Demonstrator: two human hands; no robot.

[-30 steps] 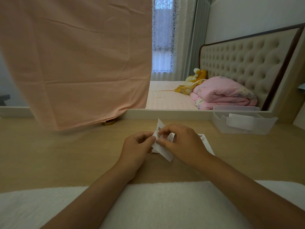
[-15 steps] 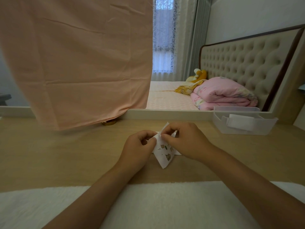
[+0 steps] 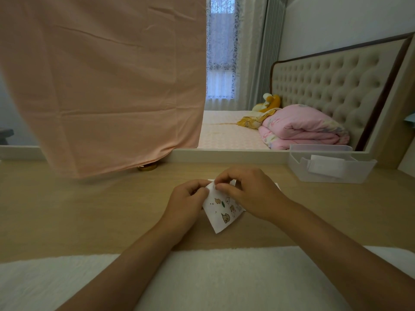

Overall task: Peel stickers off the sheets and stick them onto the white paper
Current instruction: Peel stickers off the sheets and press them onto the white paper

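1. You are holding both forearms out over the white fleece cloth [image 3: 224, 277] at the near edge of the wooden desk [image 3: 89, 209], and they are angling inward so that the hands meet at the desk's middle.
2. Your left hand [image 3: 188, 198] is curling its fingers and thumb round the left edge of the sticker sheet [image 3: 221, 215], gripping it with the knuckles turned toward the camera.
3. Your right hand [image 3: 249, 194] is arching over the sheet's top corner, with thumb and forefinger tips pinching there. Whether they are gripping a sticker or only the sheet's edge is too small to tell.
4. The clear plastic bin [image 3: 332, 177] is standing at the far right of the desk, well apart from your hands, and is holding a folded white piece [image 3: 326, 167].
5. The sticker sheet is sitting between your two hands, lifted off the desk, with its printed face turned toward you and small animal stickers showing.
6. It is hanging cornerwise: the visible length is running from the pinched top corner down to a free corner pointing at you, leaning slightly to the right.
7. The white paper [image 3: 278, 186] is lying flat on the desk beneath your right hand, with only its edges showing.
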